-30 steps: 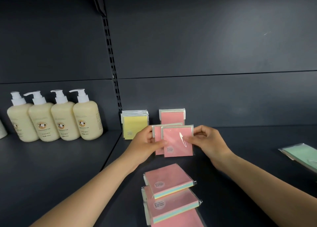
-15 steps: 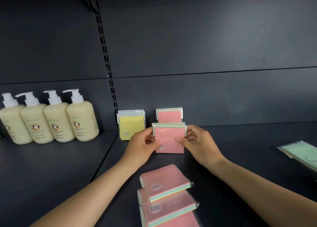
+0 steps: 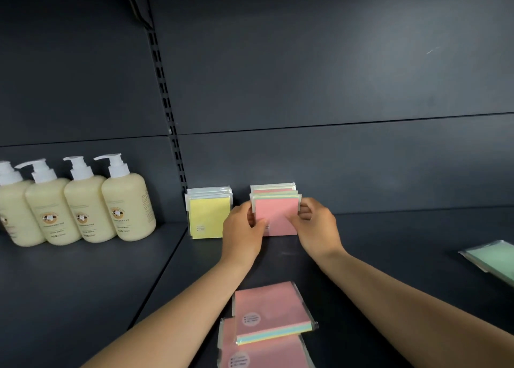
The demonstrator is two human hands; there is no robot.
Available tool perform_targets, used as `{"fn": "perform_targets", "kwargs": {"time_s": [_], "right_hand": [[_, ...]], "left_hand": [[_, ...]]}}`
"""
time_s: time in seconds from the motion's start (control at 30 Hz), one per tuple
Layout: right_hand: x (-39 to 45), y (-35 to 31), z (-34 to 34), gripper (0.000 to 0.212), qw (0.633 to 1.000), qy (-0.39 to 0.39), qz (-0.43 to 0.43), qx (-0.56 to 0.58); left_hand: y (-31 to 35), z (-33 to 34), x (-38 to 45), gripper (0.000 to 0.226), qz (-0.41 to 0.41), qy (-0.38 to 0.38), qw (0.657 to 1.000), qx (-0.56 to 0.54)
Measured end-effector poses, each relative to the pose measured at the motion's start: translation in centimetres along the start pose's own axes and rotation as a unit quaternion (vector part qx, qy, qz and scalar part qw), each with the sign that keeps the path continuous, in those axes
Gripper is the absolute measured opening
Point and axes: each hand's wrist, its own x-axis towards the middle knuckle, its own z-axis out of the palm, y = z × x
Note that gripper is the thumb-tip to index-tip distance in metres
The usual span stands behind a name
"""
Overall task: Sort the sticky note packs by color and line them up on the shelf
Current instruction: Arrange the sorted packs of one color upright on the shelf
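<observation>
Head view: seating pink packs into the pink row at the shelf back.

My left hand [image 3: 244, 230] & right hand [image 3: 317, 226] pinch the front pink packs [image 3: 276, 217] by their side edges, fingers curled round, upright vs the pink row, just beside the yellow row [image 3: 209, 214]. Do it well, I think: keep edges square, push back evenly, let go both sides together. Vs 1 s ago: packs were fanned & lifted nearer me; now flush at the back. More pink packs [image 3: 271, 312] lie near me; a green pack [image 3: 492, 259] lies far right.

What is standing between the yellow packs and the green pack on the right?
In the head view, the upright pink packs, held by the left hand and right hand, stand between the yellow packs and the green pack; beyond them, bare shelf.
</observation>
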Motion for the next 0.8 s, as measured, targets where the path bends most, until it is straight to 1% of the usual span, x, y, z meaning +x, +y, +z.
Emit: {"fn": "perform_targets", "kwargs": {"time_s": [0.1,0.2,0.3,0.43,0.53,0.67,0.8], "right_hand": [[0.4,0.5,0.2,0.021,1.0,-0.004,0.004,-0.019],[0.7,0.6,0.3,0.032,0.998,-0.041,0.028,-0.03],[1.0,0.3,0.5,0.031,0.994,-0.073,0.028,-0.07],[1.1,0.4,0.6,0.026,0.992,-0.076,0.025,-0.098],[1.0,0.4,0.7,0.025,0.992,-0.078,0.023,-0.097],[0.9,0.2,0.5,0.029,0.992,-0.086,0.033,-0.088],[0.4,-0.2,-0.2,0.031,0.994,-0.08,0.049,-0.056]], "left_hand": [[-0.4,0.2,0.4,0.031,-0.01,-0.018,0.999,0.03],[-0.4,0.4,0.4,0.036,-0.028,-0.058,0.997,0.035],[-0.4,0.6,0.5,0.033,-0.041,-0.08,0.995,0.043],[-0.4,0.7,0.6,0.029,-0.039,-0.08,0.995,0.043],[-0.5,0.6,0.6,0.029,-0.035,-0.085,0.995,0.044],[-0.2,0.4,0.5,0.031,-0.042,-0.09,0.994,0.05],[0.3,-0.6,-0.2,0.035,-0.064,-0.108,0.991,0.042]]}}
